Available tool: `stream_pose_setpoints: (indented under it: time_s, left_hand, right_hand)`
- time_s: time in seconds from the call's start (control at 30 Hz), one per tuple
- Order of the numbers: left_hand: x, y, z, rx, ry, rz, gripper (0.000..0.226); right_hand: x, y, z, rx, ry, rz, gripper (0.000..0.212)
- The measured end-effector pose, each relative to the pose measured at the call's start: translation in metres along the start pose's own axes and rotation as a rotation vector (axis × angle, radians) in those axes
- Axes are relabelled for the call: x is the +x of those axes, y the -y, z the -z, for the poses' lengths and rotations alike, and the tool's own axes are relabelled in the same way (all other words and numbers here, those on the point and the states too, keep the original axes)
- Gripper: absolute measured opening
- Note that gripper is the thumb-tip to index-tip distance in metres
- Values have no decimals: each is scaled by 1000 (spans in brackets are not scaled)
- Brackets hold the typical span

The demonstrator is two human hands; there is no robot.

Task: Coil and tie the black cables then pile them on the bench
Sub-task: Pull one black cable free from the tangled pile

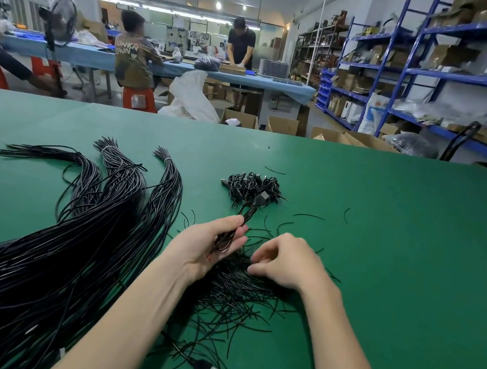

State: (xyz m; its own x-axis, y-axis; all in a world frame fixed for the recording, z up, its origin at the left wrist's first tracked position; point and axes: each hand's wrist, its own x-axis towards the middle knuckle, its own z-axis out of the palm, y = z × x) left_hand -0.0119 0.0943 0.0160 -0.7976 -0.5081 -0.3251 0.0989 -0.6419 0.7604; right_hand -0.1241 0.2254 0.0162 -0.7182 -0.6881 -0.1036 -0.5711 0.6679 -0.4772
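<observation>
Coiled cable (pixel 230 235) amid left hand (pixel 206 248) fingers (pixel 230 221).

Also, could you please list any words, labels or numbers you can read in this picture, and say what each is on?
"UNKN OWN": in two lines on the back of the seated person's shirt; the first letter may be cut off.
Cartons on the blue shelves: any print is too small to read.
Machine panels at the back: blurred, unreadable.

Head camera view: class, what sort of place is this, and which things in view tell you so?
Probably a small cable-assembly workshop or factory floor. Bundles of black cables lie on a green bench, other workers sit at a long blue table, and blue racks hold cartons.
</observation>
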Motion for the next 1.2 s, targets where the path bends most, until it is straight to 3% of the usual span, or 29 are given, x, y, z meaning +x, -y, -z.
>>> stream_pose_setpoints:
  time_s: [0.2,0.4,0.57,0.63,0.73,0.9,1.07,1.2]
  left_hand:
    - [3,0,4,-37,-27,-23,15]
    - [2,-1,5,-59,-41,-28,18]
    - [0,-1,4,-72,-60,-36,7]
    - [0,0,4,-70,-64,-45,5]
    - [2,0,4,-60,-68,-59,6]
    - [4,0,6,-42,-67,-76,7]
    - [3,0,5,-43,-68,-82,8]
    - [2,1,5,-49,-70,-92,7]
  right_hand:
    - [1,7,-4,-85,-99,2,7]
    - [2,-8,6,281,-110,44,10]
    - [2,-12,8,504,-93,33,6]
    - [3,-12,7,451,-62,38,2]
    - [2,-13,3,186,39,44,14]
    - [2,-8,3,13,-97,25,7]
    - [3,-10,5,55,-158,54,5]
    - [5,-12,3,257,-176,78,6]
